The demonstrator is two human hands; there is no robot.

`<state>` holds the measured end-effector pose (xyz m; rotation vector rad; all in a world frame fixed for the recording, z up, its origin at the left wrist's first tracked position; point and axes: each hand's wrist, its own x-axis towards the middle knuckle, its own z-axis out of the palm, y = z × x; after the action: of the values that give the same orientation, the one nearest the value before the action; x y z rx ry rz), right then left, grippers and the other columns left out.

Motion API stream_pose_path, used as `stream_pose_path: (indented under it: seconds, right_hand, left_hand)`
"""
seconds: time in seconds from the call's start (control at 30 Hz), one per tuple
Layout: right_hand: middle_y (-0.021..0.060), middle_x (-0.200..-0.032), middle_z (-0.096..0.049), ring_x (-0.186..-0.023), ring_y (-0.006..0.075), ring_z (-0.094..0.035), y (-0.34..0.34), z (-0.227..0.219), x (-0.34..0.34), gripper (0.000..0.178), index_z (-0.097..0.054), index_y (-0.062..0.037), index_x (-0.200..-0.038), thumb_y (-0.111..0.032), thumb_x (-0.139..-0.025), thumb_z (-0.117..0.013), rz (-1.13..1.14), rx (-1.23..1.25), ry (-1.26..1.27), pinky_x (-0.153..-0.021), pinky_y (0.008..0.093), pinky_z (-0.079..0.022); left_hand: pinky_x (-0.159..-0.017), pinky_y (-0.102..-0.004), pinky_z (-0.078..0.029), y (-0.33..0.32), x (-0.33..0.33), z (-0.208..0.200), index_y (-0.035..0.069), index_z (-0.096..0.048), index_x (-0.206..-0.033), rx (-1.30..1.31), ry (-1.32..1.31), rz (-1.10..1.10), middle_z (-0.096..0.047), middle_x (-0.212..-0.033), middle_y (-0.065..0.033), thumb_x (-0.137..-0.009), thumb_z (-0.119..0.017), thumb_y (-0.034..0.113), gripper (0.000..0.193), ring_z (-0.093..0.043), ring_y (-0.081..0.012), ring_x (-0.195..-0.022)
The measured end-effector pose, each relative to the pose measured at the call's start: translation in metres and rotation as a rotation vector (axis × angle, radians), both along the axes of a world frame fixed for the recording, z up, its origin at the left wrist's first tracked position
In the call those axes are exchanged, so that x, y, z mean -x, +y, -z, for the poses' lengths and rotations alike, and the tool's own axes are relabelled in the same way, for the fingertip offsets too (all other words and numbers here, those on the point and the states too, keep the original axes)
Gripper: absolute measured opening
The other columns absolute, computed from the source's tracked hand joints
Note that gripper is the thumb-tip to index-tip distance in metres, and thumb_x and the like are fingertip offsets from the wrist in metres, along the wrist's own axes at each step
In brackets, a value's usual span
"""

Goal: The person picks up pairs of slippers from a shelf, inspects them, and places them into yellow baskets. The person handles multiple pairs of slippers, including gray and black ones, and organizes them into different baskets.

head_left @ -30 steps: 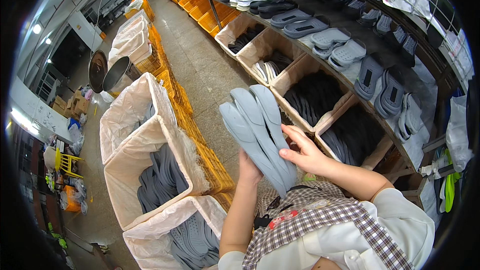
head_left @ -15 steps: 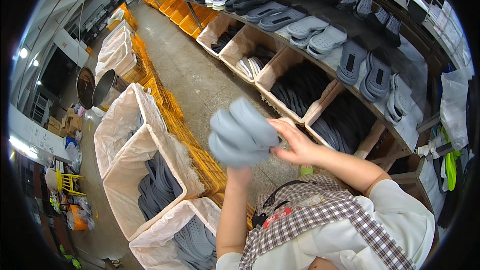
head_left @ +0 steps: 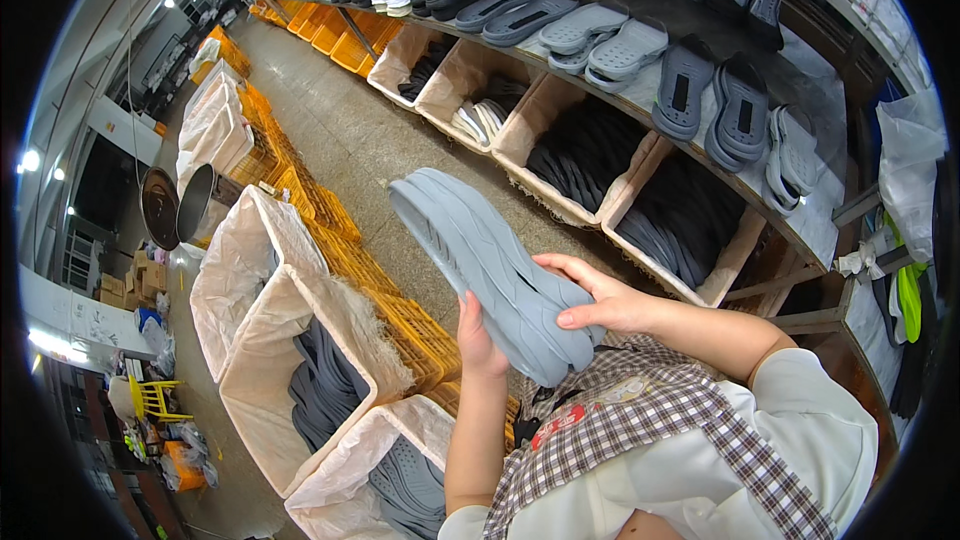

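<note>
Between my hands is a small stack of light grey shoe soles, held aslant in front of my apron. My left hand supports the stack's near left side, its thumb up and its other fingers hidden behind the soles. On the other side my right hand grips the near end, thumb on the soles' edges. To the left, a cloth-lined basket holds dark grey soles. Nearer to me, a second lined basket contains grey perforated soles.
A long table on the right carries rows of grey, black and white soles. Lined bins with black soles stand beneath it. Yellow baskets line the aisle floor. A clear plastic bag hangs at far right.
The blurred, bunched stack of soles has turned lengthwise and now lies still and aslant. My left hand has come into sight at its side. The view has shifted slightly.
</note>
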<state>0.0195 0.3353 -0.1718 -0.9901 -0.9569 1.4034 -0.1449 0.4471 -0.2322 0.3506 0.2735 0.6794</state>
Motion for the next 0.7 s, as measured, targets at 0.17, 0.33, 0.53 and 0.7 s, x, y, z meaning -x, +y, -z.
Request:
stream_pose_path:
  seconds: [0.17, 0.33, 0.53, 0.7]
  right_hand:
    - [0.0176, -0.144, -0.028, -0.135, 0.0272, -0.026, -0.011, 0.009, -0.004, 0.081, -0.022, -0.0027, -0.144, -0.025, -0.082, -0.07, 0.058, -0.035, -0.091, -0.111, 0.0373, -0.023]
    - [0.0149, -0.143, -0.032, -0.134, 0.0237, -0.028, -0.027, 0.009, -0.015, 0.072, -0.029, -0.0019, -0.141, -0.027, -0.085, -0.067, 0.157, 0.047, -0.249, -0.11, 0.0363, -0.024]
    - [0.0075, -0.126, -0.047, -0.115, 0.0194, -0.045, -0.108, -0.011, -0.15, 0.049, -0.047, -0.0075, -0.126, -0.013, -0.081, -0.066, 1.059, -0.175, -0.526, -0.097, 0.0359, -0.04]
    - [0.023, -0.129, -0.045, -0.12, 0.0284, -0.045, -0.195, 0.0, -0.305, 0.07, -0.042, 0.0033, -0.129, -0.023, -0.072, -0.071, 1.849, 0.637, -0.716, -0.096, 0.0332, -0.039]
  left_hand:
    - [-0.1, -0.0452, -0.041, -0.01, -0.014, 0.007, 0.004, -0.036, -0.136, -0.103, 0.144, 0.079, -0.046, -0.133, -0.0152, -0.095, -0.042, 0.038, 0.054, -0.049, -0.0311, -0.118]
    - [-0.096, -0.0426, -0.046, -0.018, -0.031, 0.015, 0.0, -0.043, -0.129, -0.008, 0.167, 0.279, -0.052, -0.124, -0.018, -0.094, -0.041, 0.039, 0.052, -0.054, -0.0307, -0.11]
    - [-0.085, -0.037, -0.05, -0.019, -0.044, 0.034, 0.007, -0.043, -0.129, -0.024, 0.411, 0.135, -0.055, -0.117, -0.0111, -0.094, -0.04, 0.045, 0.052, -0.056, -0.0268, -0.103]
    - [-0.082, -0.0339, -0.048, -0.009, -0.036, 0.044, 0.01, -0.046, -0.121, -0.074, 0.35, 0.103, -0.056, -0.107, -0.0075, -0.096, -0.042, 0.037, 0.037, -0.055, -0.0218, -0.095]
